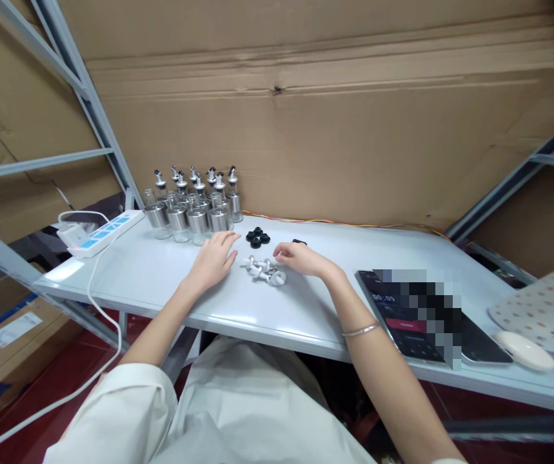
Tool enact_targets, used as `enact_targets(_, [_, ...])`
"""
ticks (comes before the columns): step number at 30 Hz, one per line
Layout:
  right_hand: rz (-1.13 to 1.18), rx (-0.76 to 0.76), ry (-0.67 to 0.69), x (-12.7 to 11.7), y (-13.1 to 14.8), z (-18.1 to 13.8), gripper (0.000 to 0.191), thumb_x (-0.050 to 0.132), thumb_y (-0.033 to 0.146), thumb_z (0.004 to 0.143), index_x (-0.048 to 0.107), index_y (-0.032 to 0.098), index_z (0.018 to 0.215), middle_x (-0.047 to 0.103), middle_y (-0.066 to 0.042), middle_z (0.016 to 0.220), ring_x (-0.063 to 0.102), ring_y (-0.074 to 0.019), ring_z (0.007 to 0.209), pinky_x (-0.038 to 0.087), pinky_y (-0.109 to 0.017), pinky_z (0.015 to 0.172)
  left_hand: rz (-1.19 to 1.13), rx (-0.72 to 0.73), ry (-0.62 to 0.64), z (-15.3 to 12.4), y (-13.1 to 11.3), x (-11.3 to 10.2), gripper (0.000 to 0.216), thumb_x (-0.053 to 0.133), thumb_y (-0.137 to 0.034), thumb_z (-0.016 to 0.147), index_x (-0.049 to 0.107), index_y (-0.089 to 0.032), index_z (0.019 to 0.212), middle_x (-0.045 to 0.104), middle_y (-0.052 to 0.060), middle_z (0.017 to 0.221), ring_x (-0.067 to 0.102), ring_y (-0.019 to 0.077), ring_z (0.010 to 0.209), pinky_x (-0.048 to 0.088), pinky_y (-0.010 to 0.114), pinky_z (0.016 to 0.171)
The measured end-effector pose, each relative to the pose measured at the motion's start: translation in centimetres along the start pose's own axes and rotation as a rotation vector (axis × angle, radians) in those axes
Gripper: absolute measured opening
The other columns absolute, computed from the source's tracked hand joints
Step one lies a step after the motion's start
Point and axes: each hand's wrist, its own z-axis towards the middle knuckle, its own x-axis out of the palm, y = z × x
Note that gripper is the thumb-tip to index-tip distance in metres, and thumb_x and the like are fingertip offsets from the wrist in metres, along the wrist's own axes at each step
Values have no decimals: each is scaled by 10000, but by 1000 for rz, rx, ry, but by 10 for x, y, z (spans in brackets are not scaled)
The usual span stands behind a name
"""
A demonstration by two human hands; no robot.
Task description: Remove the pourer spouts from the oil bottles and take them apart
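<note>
My left hand (213, 259) lies on the table with its fingers stretched toward the black caps, holding nothing. Loosely bent, the fingers of my right hand (300, 258) hover at the right side of a small pile of silver pour spouts (266, 270); nothing shows in them. Several black ring-shaped stoppers (257, 238) sit clustered behind the spouts. A small black piece (299, 242) is partly hidden behind my right hand. To the left stand glass oil bottles with steel sleeves (198, 221); the front ones have bare necks, while those behind carry spouts (200, 183).
At the right lie a tablet (393, 316) showing a timer, a white oval object (524, 351) and a dotted white item (542, 312). A power strip (107, 233) with a white cable sits at the left edge. Cardboard (306, 142) walls the back; thin wires run along it.
</note>
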Motion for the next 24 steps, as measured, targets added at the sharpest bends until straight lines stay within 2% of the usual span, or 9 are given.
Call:
enact_targets(3, [-11,-3,-5,0,-3,1,216,451,165,860,649,145,945,674,-84,904,567,-153,771,405,-234,682,-45,-102,-121,-11,3,-4,361,377,-229,893,491,-188,1233,511,119,1290,446,256,1215,371,431,1029])
enact_targets(5, [-11,-11,-36,0,-5,2,226,437,158,860,647,146,943,673,-84,912,566,-157,787,403,-237,693,-79,-147,-264,-6,9,-13,336,378,-225,887,499,-209,1200,530,107,1258,455,249,1204,368,433,1036])
enact_targets(8, [-7,-23,-86,-2,-6,2,219,436,170,863,640,147,941,671,-80,911,566,-159,794,403,-242,712,-100,-197,-493,25,24,-32,315,382,-218,878,483,-214,1177,548,94,1213,472,235,1186,357,424,1054])
enact_targets(10, [-9,-27,-104,-3,-5,2,213,442,181,865,639,147,937,671,-77,893,564,-158,780,404,-247,714,-118,-244,-530,56,36,-44,338,416,-222,867,451,-206,1202,544,101,1215,488,232,1181,361,412,1055])
enact_targets(12, [-10,-36,-123,-3,-5,2,205,449,187,864,641,149,923,672,-74,881,563,-157,771,404,-250,715,-124,-306,-463,91,48,-51,359,445,-245,863,437,-191,1217,537,127,1238,511,243,1171,376,412,1040])
enact_targets(14, [-3,-49,-145,-3,-5,2,195,458,188,860,644,152,907,675,-71,881,564,-156,776,405,-251,721,-95,-375,-309,122,57,-52,389,484,-281,850,452,-142,1212,559,168,1221,527,274,1165,396,420,1013])
enact_targets(18, [18,-50,-182,-3,-8,4,181,470,176,844,645,151,885,676,-65,861,567,-152,775,406,-248,730,10,-506,-44,162,64,-46,492,573,-305,794,477,-48,1203,562,254,1216,537,332,1165,424,427,963])
enact_targets(21, [22,-62,-197,-2,-10,5,175,477,180,837,647,154,875,672,-59,837,561,-150,759,402,-246,720,40,-539,24,175,68,-41,455,624,-304,750,537,-86,1140,583,228,1201,552,326,1150,440,418,945])
enact_targets(24, [24,-74,-201,-1,-10,5,169,484,189,841,645,155,877,662,-51,816,548,-142,740,395,-242,709,34,-543,-4,181,75,-37,451,689,-326,683,581,-102,1060,618,202,1133,556,330,1135,438,430,955])
